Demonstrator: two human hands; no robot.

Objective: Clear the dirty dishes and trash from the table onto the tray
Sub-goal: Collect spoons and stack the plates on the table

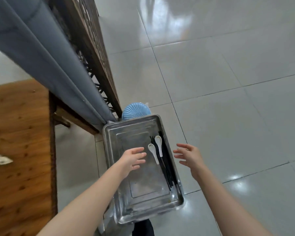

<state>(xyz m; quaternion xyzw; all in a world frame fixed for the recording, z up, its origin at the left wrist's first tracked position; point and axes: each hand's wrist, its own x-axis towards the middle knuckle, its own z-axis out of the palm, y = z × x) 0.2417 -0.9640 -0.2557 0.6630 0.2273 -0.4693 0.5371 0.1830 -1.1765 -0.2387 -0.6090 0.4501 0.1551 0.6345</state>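
Observation:
A steel tray (119,193) stands below me on a low stand, beside the wooden table (19,150). In its right half lie two white spoons (159,144) and several black chopsticks (166,167). My left hand (133,158) hovers over the tray's middle with fingers spread and holds nothing. My right hand (188,156) hangs just past the tray's right rim, fingers spread too, also without anything in it. At the table's left edge lie crumpled white paper scraps (0,160), partly cut off by the frame.
A blue ribbed bowl or plate (135,112) sits just beyond the tray's far rim. A grey padded bench back (46,62) and a dark wooden lattice screen (92,48) run along the left. Glossy grey floor tiles (228,82) fill the right.

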